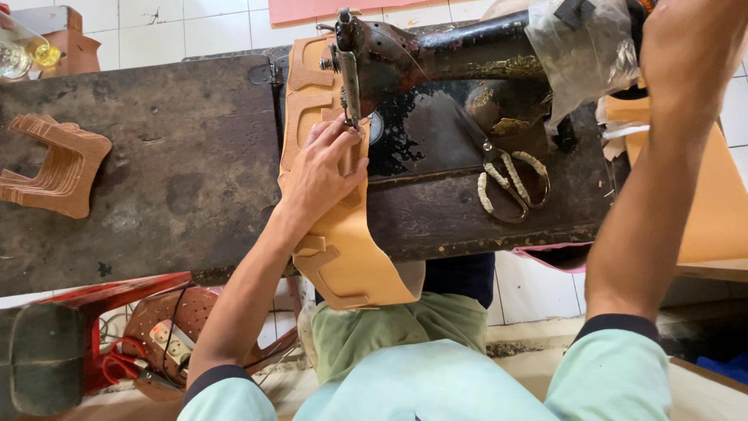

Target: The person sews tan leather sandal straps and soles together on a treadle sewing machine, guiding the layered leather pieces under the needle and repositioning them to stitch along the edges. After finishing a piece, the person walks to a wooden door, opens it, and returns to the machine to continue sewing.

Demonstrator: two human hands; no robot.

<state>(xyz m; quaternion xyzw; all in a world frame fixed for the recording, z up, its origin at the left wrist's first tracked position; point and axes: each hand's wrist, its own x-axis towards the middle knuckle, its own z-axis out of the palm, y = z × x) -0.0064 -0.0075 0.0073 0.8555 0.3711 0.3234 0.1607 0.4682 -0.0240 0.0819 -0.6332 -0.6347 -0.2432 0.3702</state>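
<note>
The left hand (319, 175) lies flat on a tan leather strip (343, 249), with the fingers stretched and pressing it down on the worktop (156, 156). It does not grip the strip, it only holds it in place from above. The fingertips (339, 129) reach up to the needle part of the black sewing machine (436, 54), so the strip passes just under the hand and goes on below the machine head. The near end of the strip hangs over the front edge of the worktop, above the person's green lap. On the strip some smaller cut pieces of the same leather are laid.

The right hand (686, 39) is raised at the far right side of the sewing machine, near a clear plastic bag (580, 51). Its fingers are out of the picture, so I cannot tell if it is closed or loose.

A pair of scissors (510, 183) with wrapped handles lies on the machine base, to the right of the left hand and well apart from it. At the left end of the worktop, far from both hands, there is a stack of cut leather pieces (54, 164). Below the worktop, red-handled scissors (128, 366) rest on a low red stool (109, 296)
</note>
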